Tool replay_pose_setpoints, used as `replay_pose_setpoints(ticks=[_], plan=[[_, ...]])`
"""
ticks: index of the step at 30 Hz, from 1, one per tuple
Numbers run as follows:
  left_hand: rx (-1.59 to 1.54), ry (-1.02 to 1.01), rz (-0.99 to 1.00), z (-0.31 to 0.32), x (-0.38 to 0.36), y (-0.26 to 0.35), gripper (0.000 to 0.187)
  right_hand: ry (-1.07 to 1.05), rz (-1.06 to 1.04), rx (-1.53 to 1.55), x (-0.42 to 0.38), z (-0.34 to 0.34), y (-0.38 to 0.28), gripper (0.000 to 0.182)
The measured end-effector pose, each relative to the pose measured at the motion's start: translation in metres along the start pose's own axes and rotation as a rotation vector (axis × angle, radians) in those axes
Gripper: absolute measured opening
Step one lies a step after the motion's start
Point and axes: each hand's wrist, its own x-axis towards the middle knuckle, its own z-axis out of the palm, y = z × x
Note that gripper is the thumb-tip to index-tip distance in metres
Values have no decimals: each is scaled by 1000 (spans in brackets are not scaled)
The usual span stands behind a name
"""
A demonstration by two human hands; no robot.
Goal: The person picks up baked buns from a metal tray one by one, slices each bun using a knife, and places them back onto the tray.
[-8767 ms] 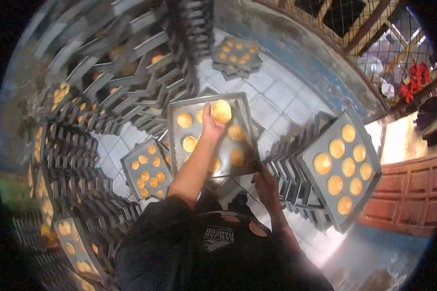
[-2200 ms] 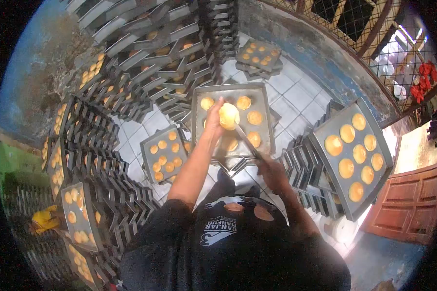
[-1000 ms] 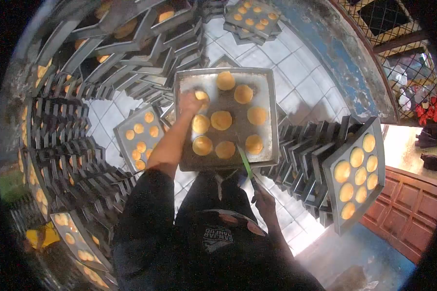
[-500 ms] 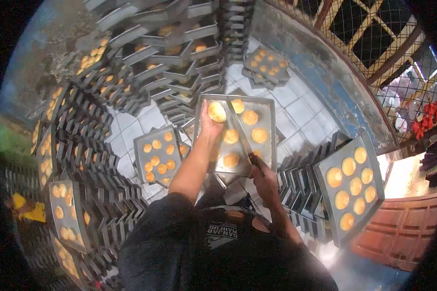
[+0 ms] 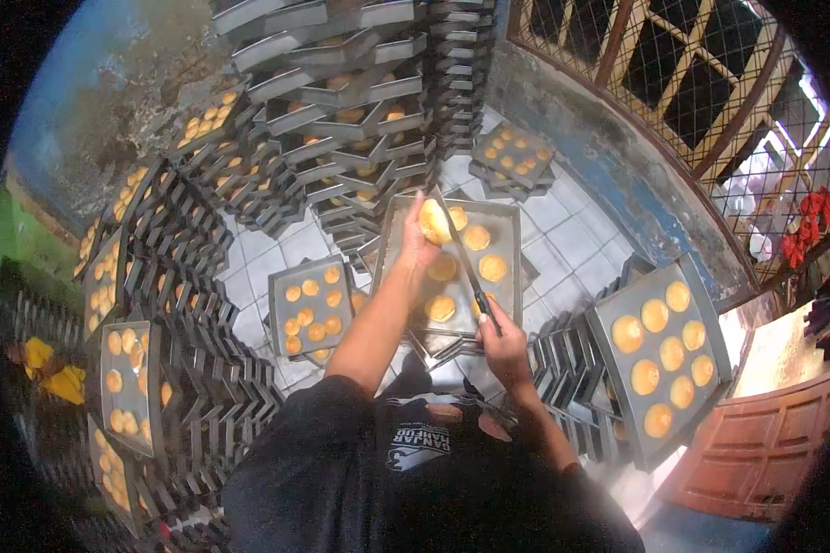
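My left hand (image 5: pixel 419 247) is closed around a round golden bun (image 5: pixel 434 222), raised over the upper left part of a metal baking tray (image 5: pixel 397 221). In my right hand (image 5: pixel 503 346) is the dark handle of a long knife (image 5: pixel 468 264). Its blade points up and away from me, with the far part lying along the bun's right side. Below the hands, several flat golden buns (image 5: pixel 492 268) rest on the tray, and my right hand sits near its lower right edge.
Tall stacks of baking trays (image 5: pixel 341 111) stand ahead and on the left. At right, another stack carries a tray of buns (image 5: pixel 664 350). Lower trays (image 5: pixel 281 295) of buns stand on the white tiled floor (image 5: pixel 572 230). A wire-mesh window (image 5: pixel 682 83) lies beyond the wall.
The bun in my left hand has tilted and come against the knife blade. My right hand has turned slightly with the knife. The whole view has shifted a little.
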Motion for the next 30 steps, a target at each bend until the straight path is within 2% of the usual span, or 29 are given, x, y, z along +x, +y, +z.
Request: replay_pose_setpoints(ticks=[1,3,7,10,13,15,17,19,21,23,25,27,29,30], plan=[[61,-76,-64,4,-6,-6,42,5,2,43,3,-1,-1,41],[60,-90,-124,-6,3,-24,44,23,23,25,17,-5,-23,41],[0,-67,-102,-3,4,-19,45,-23,29,5,8,-13,-35,42],[55,-72,-23,6,-4,2,45,-32,19,-131,-18,-12,-1,40],[196,-9,-90,-13,-1,-28,46,2,56,-73,-3,-11,-12,41],[182,-50,-110,-27,4,-57,47,22,46,-53,16,-13,-24,42],[84,-100,-144,-26,4,-63,48,-27,176,3,29,-14,-37,43],[70,-23,-103,-15,3,-41,44,-30,132,-36,18,-15,-28,43],[84,-103,-93,-17,3,-13,50,-109,196,-193,-12,-20,-15,44],[81,-87,-65,-5,-12,-6,51,-71,0,-215,-19,-15,11,45],[270,-111,-94,-29,-7,-27,54,-49,179,-76,-17,-12,0,45],[211,-46,-123,-40,-1,-64,56,-11,136,-103,5,-12,-15,44],[191,0,-142,-35,-5,-71,59,-72,193,2,23,-12,-28,45],[114,5,-155,-29,-3,-64,60,-64,144,26,23,-11,-19,45]])
